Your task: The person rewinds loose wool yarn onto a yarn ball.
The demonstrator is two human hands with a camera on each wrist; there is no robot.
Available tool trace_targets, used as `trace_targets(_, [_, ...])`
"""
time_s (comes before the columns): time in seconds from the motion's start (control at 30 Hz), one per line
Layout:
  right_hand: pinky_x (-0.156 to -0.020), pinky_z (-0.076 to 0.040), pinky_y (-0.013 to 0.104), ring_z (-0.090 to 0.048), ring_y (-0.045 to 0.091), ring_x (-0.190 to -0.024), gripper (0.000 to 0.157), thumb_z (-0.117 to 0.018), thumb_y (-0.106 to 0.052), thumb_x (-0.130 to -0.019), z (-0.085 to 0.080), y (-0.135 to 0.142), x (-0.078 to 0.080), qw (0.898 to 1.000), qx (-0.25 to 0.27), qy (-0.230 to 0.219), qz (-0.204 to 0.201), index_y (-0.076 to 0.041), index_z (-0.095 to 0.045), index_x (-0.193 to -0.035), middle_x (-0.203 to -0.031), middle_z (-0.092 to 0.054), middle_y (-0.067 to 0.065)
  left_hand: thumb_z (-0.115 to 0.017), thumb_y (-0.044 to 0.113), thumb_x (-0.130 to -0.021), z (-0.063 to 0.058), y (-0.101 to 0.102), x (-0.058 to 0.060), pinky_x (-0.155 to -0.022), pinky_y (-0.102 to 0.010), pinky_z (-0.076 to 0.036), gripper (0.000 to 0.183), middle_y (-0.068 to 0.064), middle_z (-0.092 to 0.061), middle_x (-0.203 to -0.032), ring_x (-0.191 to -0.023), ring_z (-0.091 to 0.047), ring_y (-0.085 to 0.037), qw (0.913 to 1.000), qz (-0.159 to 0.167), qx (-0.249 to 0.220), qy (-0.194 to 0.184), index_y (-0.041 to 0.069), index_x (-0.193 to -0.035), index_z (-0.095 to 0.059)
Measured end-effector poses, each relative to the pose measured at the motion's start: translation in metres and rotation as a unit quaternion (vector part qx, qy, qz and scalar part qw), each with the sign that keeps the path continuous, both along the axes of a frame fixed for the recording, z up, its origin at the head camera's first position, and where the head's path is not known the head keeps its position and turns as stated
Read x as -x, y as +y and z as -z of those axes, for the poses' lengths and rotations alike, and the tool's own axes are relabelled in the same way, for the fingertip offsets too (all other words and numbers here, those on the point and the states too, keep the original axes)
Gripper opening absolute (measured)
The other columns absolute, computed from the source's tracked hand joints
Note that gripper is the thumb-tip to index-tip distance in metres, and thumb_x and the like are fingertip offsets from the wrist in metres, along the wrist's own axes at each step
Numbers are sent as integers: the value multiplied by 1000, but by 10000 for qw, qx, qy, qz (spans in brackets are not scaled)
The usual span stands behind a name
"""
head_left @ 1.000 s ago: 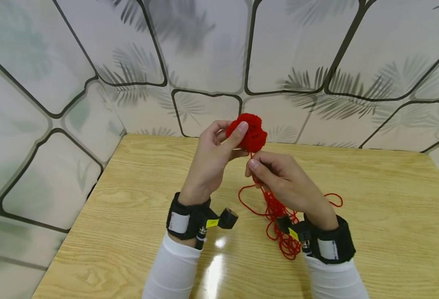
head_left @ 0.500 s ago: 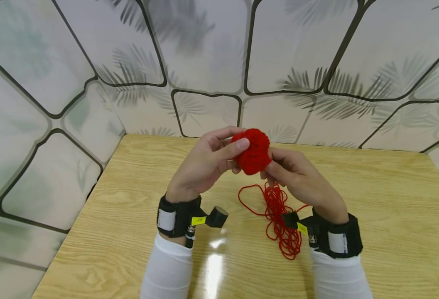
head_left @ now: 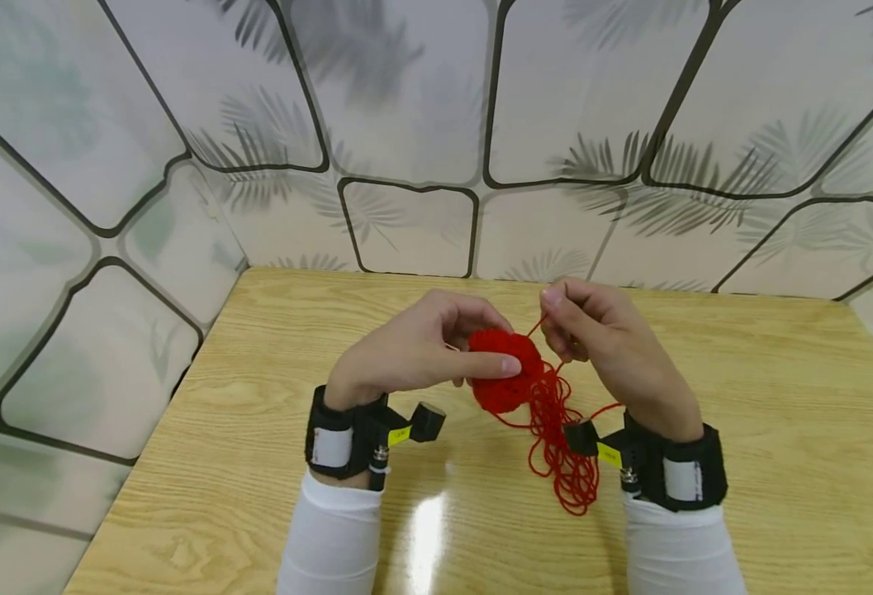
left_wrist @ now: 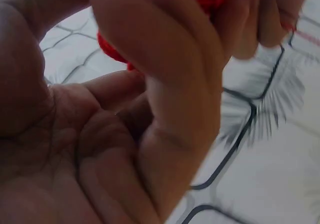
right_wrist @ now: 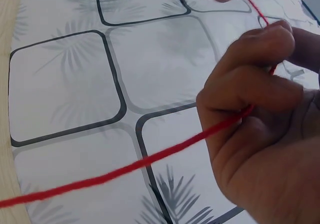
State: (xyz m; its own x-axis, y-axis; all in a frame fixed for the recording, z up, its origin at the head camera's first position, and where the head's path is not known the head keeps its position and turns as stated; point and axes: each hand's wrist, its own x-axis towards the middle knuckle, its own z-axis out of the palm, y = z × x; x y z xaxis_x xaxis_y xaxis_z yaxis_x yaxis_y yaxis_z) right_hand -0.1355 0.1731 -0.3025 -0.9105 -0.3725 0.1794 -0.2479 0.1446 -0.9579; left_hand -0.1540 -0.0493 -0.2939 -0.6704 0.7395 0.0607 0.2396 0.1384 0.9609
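Observation:
A round red ball of yarn (head_left: 497, 395) is held in my left hand (head_left: 421, 347), the thumb lying across its front and the fingers behind it. From the ball a short taut strand of red yarn (head_left: 536, 327) runs up to my right hand (head_left: 600, 347), which pinches it between thumb and index finger. In the right wrist view the same yarn (right_wrist: 120, 171) passes through the curled fingers and trails off to the lower left. The left wrist view shows the curled left fingers (left_wrist: 175, 84) with a bit of the red ball (left_wrist: 111, 48) behind them.
A loose tangled heap of red yarn (head_left: 566, 463) lies on the wooden table (head_left: 243, 463) below the hands. Each wrist wears a black strap with a small camera. A patterned wall (head_left: 414, 231) rises behind the table and on its left.
The ball has come down and turned in the left hand. My right hand has moved from the ball's right edge up and away, drawing a strand taut.

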Motion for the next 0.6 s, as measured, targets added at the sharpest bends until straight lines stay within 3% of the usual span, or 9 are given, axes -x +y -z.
trace_targets(0.17, [-53, -34, 33, -39, 26, -64, 29, -46, -30, -96, 0, -1, 1, 9998, 17, 8, 173, -3, -49, -88, -71, -41, 12, -62, 33, -85, 2, 4, 0, -61, -35, -50, 30, -2, -63, -91, -70, -62, -19, 9948, -859, 385, 400, 18, -111, -58])
trace_targets(0.33, [-50, -34, 35, -41, 21, -58, 18, -46, -19, -96, 0, -7, 1, 9966, -216, 789, -97, -6, -54, -87, -66, -42, 8, -60, 30, -88, 6, 10, 3, -62, -33, -51, 29, -1, -62, -96, -71, -63, -17, 9866, -1497, 201, 615, 15, -112, -59])
trace_targets(0.4, [-48, -34, 35, -41, 19, -56, 15, -46, -14, -96, 0, -9, 0, 9934, -317, 1076, -255, -6, -56, -87, -64, -43, 6, -60, 31, -88, 7, 11, 5, -62, -34, -52, 30, -4, -62, -98, -71, -64, -19, 9829, -1765, -183, 491, 13, -113, -58])
trace_targets(0.5, [-46, -33, 33, -40, 18, -55, 11, -47, -13, -95, 1, -12, -2, 9916, -440, 1146, -415, -10, -57, -90, -64, -44, 3, -61, 31, -87, 8, 12, 8, -64, -38, -52, 36, -10, -59, -104, -75, -64, -25, 9704, -2160, -1072, 120, 10, -116, -56])
trace_targets(0.6, [-46, -33, 33, -39, 18, -55, 10, -48, -15, -95, 2, -15, -4, 9904, -563, 1130, -558, -13, -57, -91, -66, -45, 2, -63, 29, -86, 6, 12, 9, -69, -42, -52, 39, -14, -57, -110, -82, -64, -29, 9561, -2262, -1852, -215, 7, -117, -54])
